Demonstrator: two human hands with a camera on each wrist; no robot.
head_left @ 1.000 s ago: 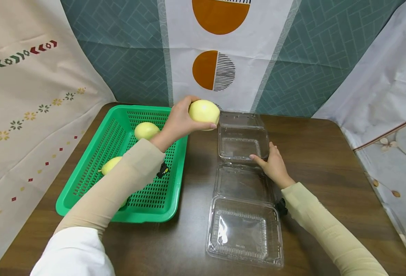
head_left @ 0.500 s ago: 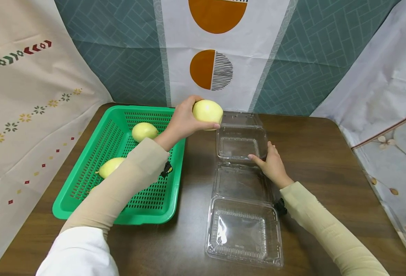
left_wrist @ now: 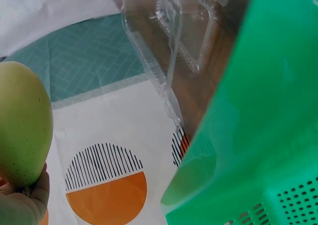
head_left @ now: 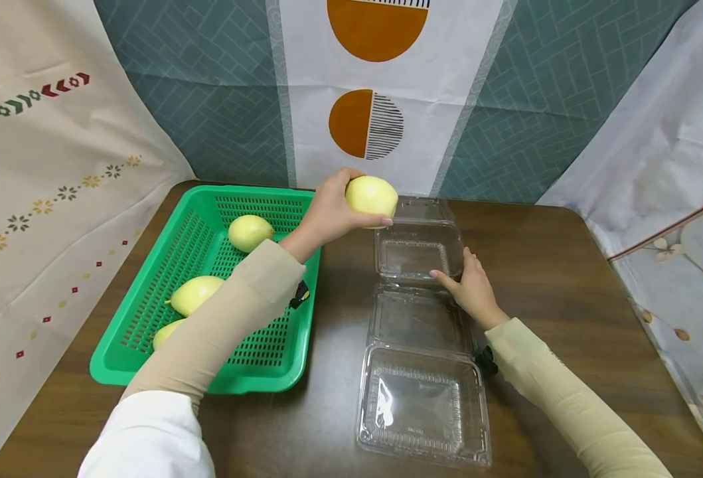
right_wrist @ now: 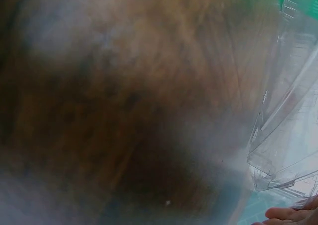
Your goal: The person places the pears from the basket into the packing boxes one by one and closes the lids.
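Gripping: left hand (head_left: 330, 211), curled round a fruit (head_left: 372, 198) above the counter (head_left: 542, 272), toward its far edge.
Right hand (head_left: 472, 291): holds the far box (head_left: 413, 255) by its near-right corner.
Basket (head_left: 255, 382): three fruits (head_left: 249, 233), counter's left side.

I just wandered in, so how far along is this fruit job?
Done: the far clear container and near clear container sit open. In hand: the left hand holds a yellow fruit up near the far one, while the right hand touches its corner. Remaining, likely: three more fruits show in the green basket, and neither container holds any yet. Looks early.
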